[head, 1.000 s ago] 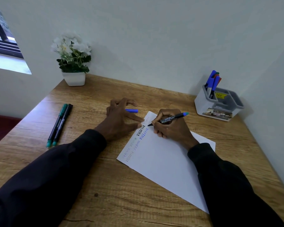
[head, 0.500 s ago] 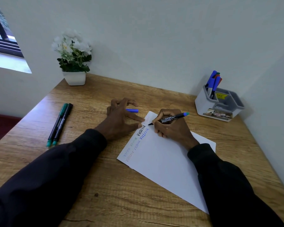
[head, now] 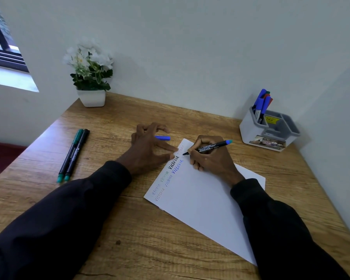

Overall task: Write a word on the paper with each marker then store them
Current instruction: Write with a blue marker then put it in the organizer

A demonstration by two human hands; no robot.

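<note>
right hand (head: 208, 160) pinching marker (head: 208, 147), tip down on paper (head: 206, 199) far corner, barrel pointing back-right toward holder (head: 251, 132). left hand (head: 148, 150) fingers spread, pinning paper edge. cap (head: 162, 138) lies just beyond left fingers, so left hand's closer for recapping imo.

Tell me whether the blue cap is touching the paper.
Apart. The head view shows a strip of bare table between the blue cap and the paper's far corner.
</note>
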